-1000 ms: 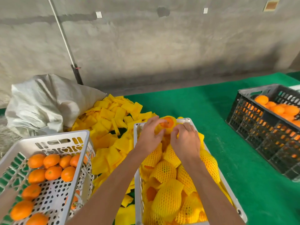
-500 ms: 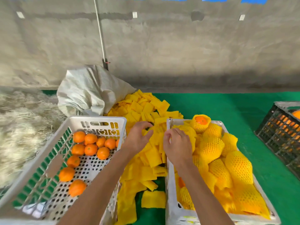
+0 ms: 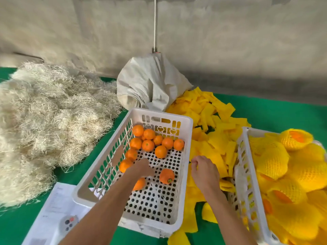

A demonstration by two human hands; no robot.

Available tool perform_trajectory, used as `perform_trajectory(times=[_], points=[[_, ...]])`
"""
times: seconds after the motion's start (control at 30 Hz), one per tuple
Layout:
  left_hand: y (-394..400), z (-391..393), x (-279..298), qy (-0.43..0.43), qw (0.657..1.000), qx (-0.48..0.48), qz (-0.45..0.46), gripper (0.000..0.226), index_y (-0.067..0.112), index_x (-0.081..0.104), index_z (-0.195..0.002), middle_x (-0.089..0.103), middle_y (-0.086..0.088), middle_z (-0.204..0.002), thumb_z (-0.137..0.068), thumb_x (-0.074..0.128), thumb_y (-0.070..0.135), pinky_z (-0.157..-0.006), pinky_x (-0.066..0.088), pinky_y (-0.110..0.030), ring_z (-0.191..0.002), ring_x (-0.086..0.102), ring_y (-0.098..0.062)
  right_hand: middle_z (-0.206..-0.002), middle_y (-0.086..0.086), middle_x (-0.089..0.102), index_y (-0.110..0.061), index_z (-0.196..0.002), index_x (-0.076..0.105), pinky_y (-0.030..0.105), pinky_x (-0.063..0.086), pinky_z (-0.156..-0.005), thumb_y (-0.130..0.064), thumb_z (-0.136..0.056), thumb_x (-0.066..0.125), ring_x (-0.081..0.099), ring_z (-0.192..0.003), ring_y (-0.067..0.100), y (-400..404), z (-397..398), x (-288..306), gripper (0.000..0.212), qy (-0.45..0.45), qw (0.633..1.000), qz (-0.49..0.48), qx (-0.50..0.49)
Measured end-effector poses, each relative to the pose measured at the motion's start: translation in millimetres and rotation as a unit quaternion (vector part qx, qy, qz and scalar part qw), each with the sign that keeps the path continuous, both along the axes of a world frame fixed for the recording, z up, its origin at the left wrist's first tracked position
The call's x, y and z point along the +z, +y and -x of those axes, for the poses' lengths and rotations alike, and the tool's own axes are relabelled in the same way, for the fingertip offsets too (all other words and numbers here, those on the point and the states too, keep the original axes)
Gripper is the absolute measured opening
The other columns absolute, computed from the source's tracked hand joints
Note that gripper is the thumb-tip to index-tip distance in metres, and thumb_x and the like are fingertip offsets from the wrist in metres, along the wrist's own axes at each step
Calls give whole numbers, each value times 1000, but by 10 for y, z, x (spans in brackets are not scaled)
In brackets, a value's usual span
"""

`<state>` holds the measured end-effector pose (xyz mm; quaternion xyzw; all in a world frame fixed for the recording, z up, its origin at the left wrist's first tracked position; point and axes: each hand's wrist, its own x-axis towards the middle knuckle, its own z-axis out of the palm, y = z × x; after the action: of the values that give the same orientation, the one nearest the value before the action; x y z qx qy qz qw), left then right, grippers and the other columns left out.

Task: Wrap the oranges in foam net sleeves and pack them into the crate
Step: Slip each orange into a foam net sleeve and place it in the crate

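Green cloth (image 3: pixel 276 119) covers the table, and a grey wall (image 3: pixel 230 41) stands behind it; a thin pole (image 3: pixel 155 23) runs up the wall above a crumpled white sack (image 3: pixel 150 82). On the far left lies a big heap of pale straw (image 3: pixel 44 117).

From the head camera, a white crate (image 3: pixel 184 138) with round holes in its floor sits in the middle; bare oranges (image 3: pixel 148 140) lie bunched at its far end, and one more orange (image 3: pixel 167 176) lies alone nearer the person. The left hand (image 3: pixel 141 169) reaches down into this crate among the oranges; its fingers point down and are hidden, so it cannot be told if it grips one. The right hand (image 3: pixel 205 171) hangs just past the crate's right wall, over a pile of flat yellow foam net sleeves (image 3: pixel 219 138); its fingers are curled, and it cannot be told if they pinch anything.

On the right, a second white crate (image 3: pixel 244 167) is heaped with wrapped oranges (image 3: pixel 272 156) in yellow net.

At the bottom left lies a white paper sheet (image 3: pixel 53 206) with small print too blurred to read; a grey remote (image 3: pixel 68 222) with dark and red buttons rests on it.
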<state>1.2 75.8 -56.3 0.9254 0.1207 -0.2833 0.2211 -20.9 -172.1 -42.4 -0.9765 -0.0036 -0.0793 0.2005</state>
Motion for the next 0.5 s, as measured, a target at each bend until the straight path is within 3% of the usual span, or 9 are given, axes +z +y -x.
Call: perform_trajectory(times=[0.13, 0.2, 0.27, 0.37, 0.43, 0.5], points=[[72, 10, -320, 93, 993, -25, -61, 65, 2, 50, -143, 56, -12, -140, -89, 78, 26, -83, 50, -33, -110, 62, -30, -123, 0, 64, -23, -126, 65, 37, 50, -88, -24, -103, 51, 60, -113, 22, -29, -38, -345, 26, 70, 997, 4, -16], [88, 34, -432, 95, 993, -17, -62, 55, -2, 54, -141, 58, -17, -129, -94, 73, 18, -87, 55, -35, -105, 65, -32, -132, 1, 60, -23, -136, 59, 40, 50, -93, -29, -102, 56, 57, -121, 23, -68, -43, -515, 34, 112, 994, -5, -2], [106, 52, -475, 75, 995, -13, -63, 48, -1, 57, -139, 60, -15, -120, -96, 70, 15, -94, 57, -36, -114, 67, -34, -138, 3, 56, -23, -143, 54, 42, 48, -100, -37, -99, 63, 53, -128, 25, -81, -47, -668, 47, 154, 988, -4, 14], [93, 54, -453, 92, 994, -24, -60, 57, -5, 50, -143, 53, -23, -139, -94, 74, 11, -99, 57, -41, -115, 67, -37, -141, 3, 55, -24, -147, 49, 41, 47, -103, -41, -93, 71, 48, -133, 26, -49, -46, -842, 61, 195, 980, 24, 9], [83, 35, -431, 76, 995, -12, -61, 52, -4, 53, -140, 57, -22, -137, -94, 73, 10, -97, 58, -42, -114, 67, -38, -138, 4, 57, -22, -143, 52, 39, 47, -102, -38, -95, 70, 47, -132, 25, -34, -45, -933, 54, 180, 982, 47, 14], [69, 27, -355, 61, 997, 11, -52, 51, -2, 51, -140, 57, -21, -135, -94, 71, 8, -94, 59, -44, -110, 69, -39, -130, 5, 62, -19, -133, 61, 35, 46, -98, -28, -99, 62, 51, -126, 24, -60, -47, -980, 35, 142, 988, 54, 9]])
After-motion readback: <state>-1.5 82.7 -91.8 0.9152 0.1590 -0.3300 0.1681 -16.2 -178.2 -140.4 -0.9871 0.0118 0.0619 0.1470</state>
